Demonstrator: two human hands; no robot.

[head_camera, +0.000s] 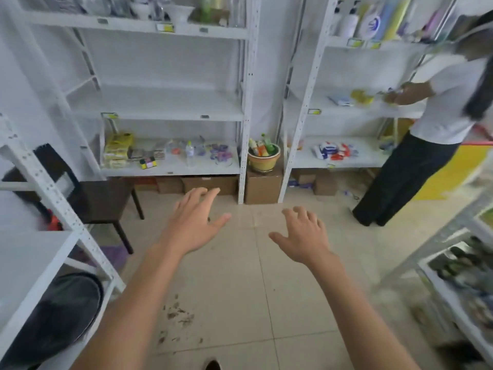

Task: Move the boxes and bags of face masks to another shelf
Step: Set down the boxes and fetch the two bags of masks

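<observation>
At the far left a white shelf unit stands close by, with a dark round object on its lowest level and a dark chair just beyond it on the tiled floor. Behind the chair a tall white rack runs along the wall; its middle level is bare, and its lower level carries yellow packets, small bottles and purple items, too blurred to name. Cardboard boxes sit on the floor under it. In the foreground the left hand reaches forward over the floor, palm down, fingers spread and holding nothing. Just beside it, slightly lower in the frame, the right hand is likewise stretched out flat, fingers apart and empty; the two are apart, touching neither each other nor any object. Between the two wall racks a yellow pot filled with bottles rests on a cardboard box. On the right-hand rack, a heap of blue, white and red bags, possibly the face masks though too blurred to be sure, lies on the lower level, well apart from both hands. A second person in a white top and dark trousers stands at that rack, reaching onto its middle level. Another shelf with blurred goods fills the right edge.
</observation>
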